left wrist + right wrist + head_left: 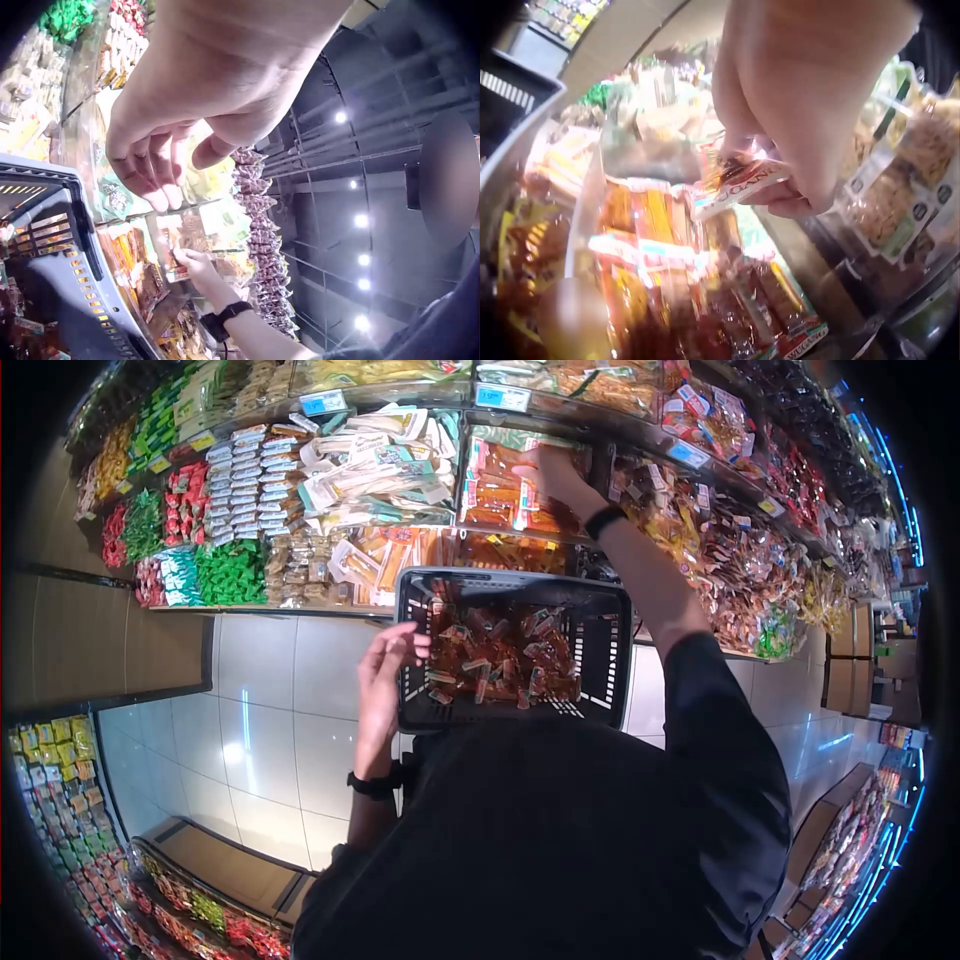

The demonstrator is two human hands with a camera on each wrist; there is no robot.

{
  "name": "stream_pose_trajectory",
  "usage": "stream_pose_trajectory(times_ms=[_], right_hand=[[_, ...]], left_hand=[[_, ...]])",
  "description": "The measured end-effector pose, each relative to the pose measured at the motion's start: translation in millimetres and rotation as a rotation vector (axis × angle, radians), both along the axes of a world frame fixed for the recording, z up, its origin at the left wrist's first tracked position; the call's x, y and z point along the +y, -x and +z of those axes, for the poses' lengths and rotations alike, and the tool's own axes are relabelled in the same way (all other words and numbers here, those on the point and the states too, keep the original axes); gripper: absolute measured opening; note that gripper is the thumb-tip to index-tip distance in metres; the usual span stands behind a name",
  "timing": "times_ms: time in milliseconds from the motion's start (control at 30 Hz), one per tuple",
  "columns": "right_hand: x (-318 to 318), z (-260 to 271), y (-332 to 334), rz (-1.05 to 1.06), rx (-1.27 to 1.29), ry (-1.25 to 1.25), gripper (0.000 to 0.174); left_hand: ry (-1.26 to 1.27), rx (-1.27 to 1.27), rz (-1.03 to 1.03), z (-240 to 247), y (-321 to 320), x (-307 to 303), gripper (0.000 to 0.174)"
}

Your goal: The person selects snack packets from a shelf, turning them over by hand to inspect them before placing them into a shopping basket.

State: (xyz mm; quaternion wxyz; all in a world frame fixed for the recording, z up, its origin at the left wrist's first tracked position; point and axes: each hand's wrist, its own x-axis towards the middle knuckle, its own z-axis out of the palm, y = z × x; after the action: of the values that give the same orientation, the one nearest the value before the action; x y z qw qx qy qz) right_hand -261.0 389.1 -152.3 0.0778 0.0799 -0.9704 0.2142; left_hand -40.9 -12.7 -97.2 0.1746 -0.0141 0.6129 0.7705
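Observation:
My right hand (562,478) reaches into a shelf bin of flat snack packs (495,485). In the right wrist view its curled fingers pinch a snack packet (742,184) with a red and white label, lifted over the packs (667,262) in the bin. Part of that packet is hidden behind the fingers. My left hand (385,668) hovers at the left rim of a black shopping basket (613,660), its fingers loosely bent and holding nothing, as the left wrist view (202,97) also shows. Many reddish-brown snack packets (490,655) lie inside the basket.
Left of the bin are white-sleeved packs (385,465), silver packets (250,470) and green-wrapped sweets (230,572). Bagged snacks (745,555) fill the right bins. Clear dividers (460,480) and price tags (503,398) edge the shelves. Tiled floor (260,730) lies below.

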Motion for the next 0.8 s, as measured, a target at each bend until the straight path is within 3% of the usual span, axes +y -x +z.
stream_pose_trajectory(times_ms=[67, 100, 267, 333, 367, 433, 467, 533, 567, 633, 700, 733, 767, 800], right_hand=[[10, -24, 25, 0.079, 0.094, -0.303, 0.032], [19, -43, 44, 0.089, -0.096, -0.224, 0.035], [4, -49, 58, 0.044, -0.25, -0.182, 0.029], [-5, -43, 48, 0.11, 0.021, -0.357, 0.032], [-7, -40, 42, 0.11, 0.011, -0.355, 0.032], [-14, -26, 24, 0.128, 0.421, -0.292, 0.035], [-21, -18, 11, 0.123, 0.393, -0.281, 0.035], [-39, 0, -19, 0.038, 0.601, -0.096, 0.027], [-55, 2, -49, 0.027, 0.56, -0.085, 0.027], [-93, 13, -126, 0.067, 0.337, 0.426, 0.01], [-114, -8, -193, 0.162, -0.073, 0.577, 0.003], [-120, -35, -220, 0.117, -0.269, 0.403, 0.004], [-120, -65, -240, 0.117, -0.532, 0.309, 0.018], [-121, -98, -255, 0.114, -0.533, 0.314, 0.018]], left_hand=[[-0.009, -0.021, -0.015, -4, -2, -1, 0.026], [-0.018, -0.038, -0.014, -7, -3, -2, 0.025], [-0.015, -0.068, -0.002, -13, -3, -9, 0.024], [-0.018, -0.088, -0.001, -17, -2, -10, 0.024], [-0.002, -0.077, -0.021, -21, 0, -11, 0.025], [0.016, -0.073, -0.054, -24, 4, -13, 0.028], [0.018, -0.087, -0.059, -23, 5, -12, 0.027], [0.066, -0.071, -0.07, -28, 8, -13, 0.023], [0.101, -0.053, -0.104, -35, 8, -15, 0.021], [0.161, -0.034, -0.163, -51, 6, -16, 0.015], [0.349, -0.101, -0.331, -64, 3, -8, 0.018], [0.5, -0.095, -0.439, -66, 5, 2, 0.023], [0.503, -0.095, -0.445, -82, 6, 9, 0.023], [0.58, 0.022, -0.512, -111, 3, 15, 0.029]])
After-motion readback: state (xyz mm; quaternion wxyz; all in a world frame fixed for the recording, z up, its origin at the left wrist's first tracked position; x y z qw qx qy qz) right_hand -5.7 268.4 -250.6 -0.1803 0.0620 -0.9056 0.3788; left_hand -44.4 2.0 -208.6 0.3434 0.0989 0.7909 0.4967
